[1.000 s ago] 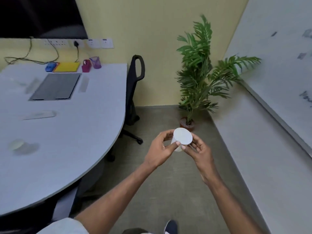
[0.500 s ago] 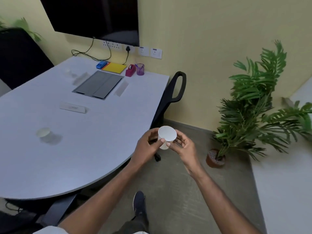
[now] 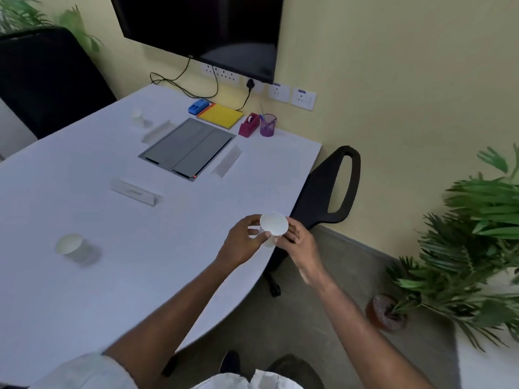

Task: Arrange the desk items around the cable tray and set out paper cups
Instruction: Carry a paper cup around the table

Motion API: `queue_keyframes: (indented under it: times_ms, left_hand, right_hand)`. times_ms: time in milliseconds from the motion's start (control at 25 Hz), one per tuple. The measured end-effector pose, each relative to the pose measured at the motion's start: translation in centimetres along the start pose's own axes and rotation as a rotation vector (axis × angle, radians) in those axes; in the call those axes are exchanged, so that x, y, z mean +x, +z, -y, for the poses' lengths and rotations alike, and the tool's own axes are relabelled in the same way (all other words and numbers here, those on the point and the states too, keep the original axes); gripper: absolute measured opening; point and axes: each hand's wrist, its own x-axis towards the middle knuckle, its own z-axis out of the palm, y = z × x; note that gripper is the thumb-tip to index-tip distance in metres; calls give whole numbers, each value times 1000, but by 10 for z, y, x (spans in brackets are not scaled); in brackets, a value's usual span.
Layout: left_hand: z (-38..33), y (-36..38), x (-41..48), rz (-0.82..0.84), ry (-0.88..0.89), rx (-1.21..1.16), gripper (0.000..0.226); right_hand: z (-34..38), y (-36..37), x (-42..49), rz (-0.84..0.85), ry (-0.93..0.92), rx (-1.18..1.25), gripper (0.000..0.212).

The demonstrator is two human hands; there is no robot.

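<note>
I hold a white paper cup between my left hand and my right hand, just above the right edge of the white desk. Its open mouth faces me. A second paper cup stands on the desk at the left. A third cup stands far back. The grey cable tray is set into the desk's far middle. Behind the tray lie a blue stapler, a yellow notepad, a red tape dispenser and a purple pen cup.
White name plates lie around the tray. A black chair stands at the desk's right edge, another black chair at far left. A potted plant is on the floor at right. A dark screen hangs on the wall.
My view has swung left and moved closer to the desk. Both hands, still holding the cup, now hover over the desk's right edge instead of over the floor.
</note>
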Motion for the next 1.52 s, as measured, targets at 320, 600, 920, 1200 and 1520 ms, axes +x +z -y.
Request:
queue_keyframes:
  times_ms: [320, 600, 920, 1200, 1520]
  left_hand:
    - [11, -16, 137, -48, -30, 52, 56]
    - [13, -10, 270, -143, -277, -169, 71]
    - [31, 0, 372, -197, -423, -300, 58]
    - [49, 19, 407, -183, -483, -316, 57]
    - [58, 29, 416, -177, -515, -365, 58]
  right_hand:
    - [13, 10, 178, 166, 103, -136, 58]
    - [32, 9, 333, 273, 182, -281, 63]
    - [10, 13, 448, 340, 277, -363, 71]
    - [-27, 9, 490, 349, 279, -477, 66]
    - [-34, 2, 499, 347, 256, -515, 68]
